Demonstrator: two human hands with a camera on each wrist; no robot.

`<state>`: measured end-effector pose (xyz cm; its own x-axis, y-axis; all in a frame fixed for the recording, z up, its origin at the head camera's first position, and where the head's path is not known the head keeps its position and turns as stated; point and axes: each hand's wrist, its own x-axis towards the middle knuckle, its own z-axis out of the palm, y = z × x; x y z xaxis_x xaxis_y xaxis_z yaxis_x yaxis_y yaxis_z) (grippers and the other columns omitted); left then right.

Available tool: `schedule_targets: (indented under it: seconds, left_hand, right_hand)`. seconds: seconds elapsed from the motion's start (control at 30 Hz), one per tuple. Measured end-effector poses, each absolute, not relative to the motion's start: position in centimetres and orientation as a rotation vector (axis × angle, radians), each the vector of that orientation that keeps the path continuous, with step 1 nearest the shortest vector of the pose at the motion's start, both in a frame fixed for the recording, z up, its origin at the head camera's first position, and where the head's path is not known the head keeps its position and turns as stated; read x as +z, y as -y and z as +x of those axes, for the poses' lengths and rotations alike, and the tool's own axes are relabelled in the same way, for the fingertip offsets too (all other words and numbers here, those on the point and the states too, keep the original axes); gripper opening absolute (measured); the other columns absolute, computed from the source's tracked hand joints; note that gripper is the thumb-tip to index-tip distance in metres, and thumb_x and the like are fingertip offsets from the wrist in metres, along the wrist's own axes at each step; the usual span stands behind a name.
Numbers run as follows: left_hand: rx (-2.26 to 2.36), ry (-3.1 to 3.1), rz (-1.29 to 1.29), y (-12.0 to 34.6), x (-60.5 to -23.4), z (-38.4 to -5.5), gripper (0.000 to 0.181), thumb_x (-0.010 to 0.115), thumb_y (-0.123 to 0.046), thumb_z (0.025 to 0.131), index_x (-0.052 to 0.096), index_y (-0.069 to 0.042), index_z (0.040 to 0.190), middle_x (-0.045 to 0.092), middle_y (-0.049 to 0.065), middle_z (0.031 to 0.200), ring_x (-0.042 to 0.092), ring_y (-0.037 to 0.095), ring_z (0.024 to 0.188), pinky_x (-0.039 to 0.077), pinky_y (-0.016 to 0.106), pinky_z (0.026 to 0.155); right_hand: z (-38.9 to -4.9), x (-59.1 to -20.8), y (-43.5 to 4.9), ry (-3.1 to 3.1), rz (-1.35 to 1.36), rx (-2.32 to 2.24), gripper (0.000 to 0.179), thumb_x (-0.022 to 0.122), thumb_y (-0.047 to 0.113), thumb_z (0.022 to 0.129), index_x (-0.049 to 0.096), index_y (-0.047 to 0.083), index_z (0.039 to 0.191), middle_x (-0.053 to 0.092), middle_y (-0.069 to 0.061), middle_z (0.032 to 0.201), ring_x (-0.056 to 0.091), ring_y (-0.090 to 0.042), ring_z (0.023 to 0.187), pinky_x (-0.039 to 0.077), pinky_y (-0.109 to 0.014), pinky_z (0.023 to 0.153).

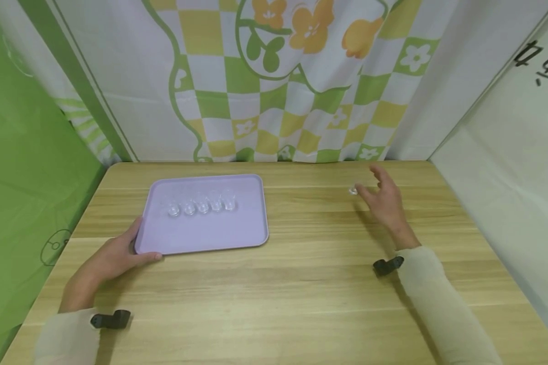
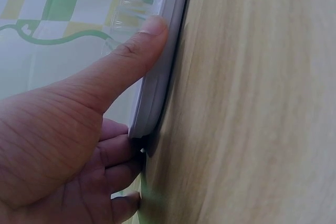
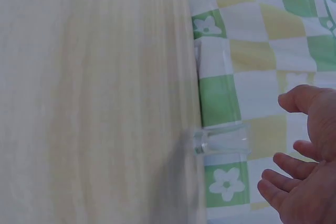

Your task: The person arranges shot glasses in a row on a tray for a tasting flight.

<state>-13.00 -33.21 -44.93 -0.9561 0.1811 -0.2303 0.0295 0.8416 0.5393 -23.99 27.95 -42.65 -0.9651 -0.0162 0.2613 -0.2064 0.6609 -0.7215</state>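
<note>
At the near left corner of a pale purple tray [image 1: 201, 235], my left hand [image 1: 114, 256] holds the edge. Its thumb [image 2: 126, 59] lies straight along the near side, while the fingers [image 2: 121, 156] bend in at the corner. A row of several small clear glasses [image 1: 203, 204] stands on the tray. My right hand [image 1: 384, 203] is at the far right of the table, fingers spread and nothing between them. Just beyond it, a single small clear glass [image 3: 223, 140] stands upright on the table, apart from the fingertips in the right wrist view.
The wooden table [image 1: 274, 289] meets a checked curtain [image 1: 283, 111] with flowers at its far edge. A green sheet [image 1: 23, 152] hangs on the left, a white one [image 1: 507, 167] on the right. Each sleeve carries a small black wrist camera [image 1: 111, 319].
</note>
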Motion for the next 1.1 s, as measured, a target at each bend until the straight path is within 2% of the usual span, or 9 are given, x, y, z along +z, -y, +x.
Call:
schedule_targets:
  seconds: [0.3, 0.57, 0.87, 1.1]
  left_hand:
    - [0.795, -2.742, 0.142, 33.1, -44.9, -13.0, 0.123, 0.075, -0.057, 0.09, -0.007, 0.002, 0.161, 0.017, 0.047, 0.154, 0.024, 0.069, 0.136, 0.026, 0.075, 0.108]
    - [0.8, -2.733, 0.133, 33.0, -44.7, -12.9, 0.123, 0.074, -0.057, 0.09, -0.008, 0.002, 0.161, 0.015, 0.047, 0.154, 0.023, 0.068, 0.136, 0.025, 0.075, 0.108]
    - [0.805, -2.733, 0.131, 33.1, -44.8, -12.8, 0.123, 0.075, -0.056, 0.09, -0.008, 0.002, 0.161, 0.016, 0.047, 0.154, 0.023, 0.069, 0.136, 0.026, 0.076, 0.108]
    - [0.799, -2.742, 0.133, 33.1, -44.9, -12.9, 0.123, 0.075, -0.056, 0.09, -0.007, 0.002, 0.161, 0.016, 0.047, 0.154, 0.024, 0.069, 0.136, 0.026, 0.076, 0.108]
  right_hand:
    - [-24.4, -43.7, -28.8, 2.66, 0.117, 1.35, 0.078, 0.069, 0.029, 0.102, 0.026, 0.0, 0.16, 0.037, -0.028, 0.158, 0.035, -0.045, 0.145, 0.031, -0.056, 0.118]
    - [-25.0, -44.4, -29.0, 2.748, 0.058, 1.356, 0.081, 0.067, 0.029, 0.103, 0.019, -0.001, 0.162, 0.046, -0.029, 0.151, 0.045, -0.047, 0.138, 0.039, -0.058, 0.112]
    - [-25.8, -45.1, -28.8, 2.738, 0.063, 1.334, 0.062, 0.066, 0.02, 0.103, 0.038, -0.008, 0.151, 0.055, -0.029, 0.143, 0.054, -0.046, 0.13, 0.044, -0.055, 0.109]
    - [-26.1, -45.4, -28.8, 2.728, 0.064, 1.378, 0.055, 0.062, 0.018, 0.105, 0.042, -0.01, 0.147, 0.055, -0.028, 0.141, 0.055, -0.043, 0.13, 0.049, -0.052, 0.105]
